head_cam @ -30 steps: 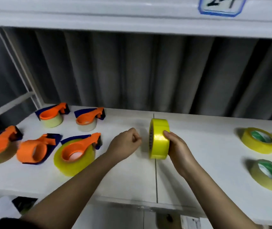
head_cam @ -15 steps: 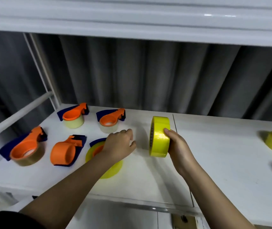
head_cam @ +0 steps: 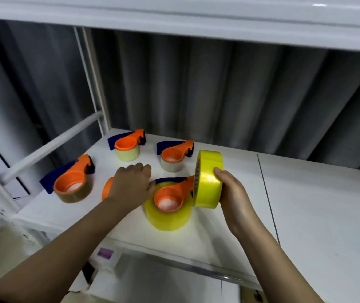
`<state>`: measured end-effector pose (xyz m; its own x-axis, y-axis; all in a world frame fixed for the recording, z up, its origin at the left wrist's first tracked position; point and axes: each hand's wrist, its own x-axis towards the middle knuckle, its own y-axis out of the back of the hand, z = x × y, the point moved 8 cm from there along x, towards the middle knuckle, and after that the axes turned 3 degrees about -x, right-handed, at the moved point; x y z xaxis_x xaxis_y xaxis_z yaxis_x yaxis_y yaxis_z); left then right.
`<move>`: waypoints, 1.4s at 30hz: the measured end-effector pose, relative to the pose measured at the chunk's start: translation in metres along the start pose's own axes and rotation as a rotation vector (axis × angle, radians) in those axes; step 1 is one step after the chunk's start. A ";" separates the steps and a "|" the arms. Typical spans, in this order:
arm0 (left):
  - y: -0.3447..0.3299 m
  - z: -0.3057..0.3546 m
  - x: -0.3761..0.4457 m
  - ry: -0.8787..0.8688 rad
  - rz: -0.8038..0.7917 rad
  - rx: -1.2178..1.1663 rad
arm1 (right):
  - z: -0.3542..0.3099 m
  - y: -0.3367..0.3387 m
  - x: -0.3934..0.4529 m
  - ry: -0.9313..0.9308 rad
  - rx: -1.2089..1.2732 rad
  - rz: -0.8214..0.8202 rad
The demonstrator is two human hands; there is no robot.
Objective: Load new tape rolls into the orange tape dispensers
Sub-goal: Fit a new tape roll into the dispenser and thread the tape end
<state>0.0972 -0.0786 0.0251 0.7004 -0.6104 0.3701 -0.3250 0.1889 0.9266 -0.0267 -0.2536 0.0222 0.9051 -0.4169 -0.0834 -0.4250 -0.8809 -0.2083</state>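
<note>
The right hand [head_cam: 232, 193] grasps the new yellow tape roll [head_cam: 208, 179] on edge, core axis horizontal. The empty orange dispenser [head_cam: 107, 190] lies well to its left, directly beneath the left hand [head_cam: 130, 184], whose curled fingers hold nothing visible.

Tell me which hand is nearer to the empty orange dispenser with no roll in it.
Left. The left hand is over the empty orange dispenser, hiding most of it. The right hand is well off to its right, holding the yellow tape roll upright.
</note>
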 end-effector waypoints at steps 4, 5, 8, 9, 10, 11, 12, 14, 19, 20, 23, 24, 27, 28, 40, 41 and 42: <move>-0.002 -0.038 -0.005 -0.011 0.020 0.064 | 0.008 -0.037 0.002 0.001 0.012 0.045; -0.003 -0.048 -0.006 -0.018 0.011 0.069 | 0.012 -0.049 0.003 0.002 0.020 0.061; -0.014 -0.083 -0.011 -0.016 -0.019 0.035 | 0.022 -0.084 0.002 -0.023 0.052 0.116; -0.017 -0.092 -0.013 -0.019 -0.013 0.028 | 0.025 -0.095 0.001 -0.039 0.063 0.129; -0.022 -0.101 -0.014 -0.024 -0.023 0.009 | 0.030 -0.105 0.001 -0.056 0.074 0.151; -0.024 -0.109 -0.016 -0.031 -0.033 -0.009 | 0.034 -0.113 0.001 -0.070 0.084 0.175; -0.027 -0.114 -0.018 -0.040 -0.036 -0.029 | 0.036 -0.119 0.000 -0.073 0.090 0.202; -0.033 -0.122 -0.023 -0.010 -0.079 -0.074 | 0.039 -0.129 -0.002 -0.069 0.102 0.242; -0.049 -0.123 -0.029 0.133 -0.319 -0.400 | 0.041 -0.141 -0.004 -0.084 0.163 0.337; -0.057 -0.123 -0.031 0.194 -0.397 -0.547 | 0.041 -0.143 -0.004 -0.086 0.158 0.340; -0.066 -0.124 -0.037 0.393 -0.479 -0.953 | 0.041 -0.150 -0.003 -0.086 0.136 0.324; -0.067 -0.123 -0.040 0.459 -0.486 -1.081 | 0.041 -0.151 -0.003 -0.084 0.122 0.316; -0.057 -0.114 -0.049 0.615 -0.460 -1.396 | 0.043 -0.155 -0.003 -0.069 0.041 0.318; -0.051 -0.112 -0.050 0.639 -0.438 -1.471 | 0.043 -0.157 -0.003 -0.055 0.003 0.313; 0.017 -0.104 -0.052 0.396 -0.031 -1.584 | 0.039 -0.174 -0.011 0.009 0.081 0.313; 0.017 -0.103 -0.053 0.380 -0.024 -1.568 | 0.039 -0.178 -0.011 -0.001 0.098 0.305; 0.018 -0.102 -0.053 0.372 -0.015 -1.557 | 0.041 -0.180 -0.010 -0.009 0.118 0.297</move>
<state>0.1196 0.0354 0.0288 0.8817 -0.4506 0.1397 0.4544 0.8908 0.0050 0.0417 -0.0814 0.0206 0.7421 -0.6494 -0.1661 -0.6666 -0.6889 -0.2849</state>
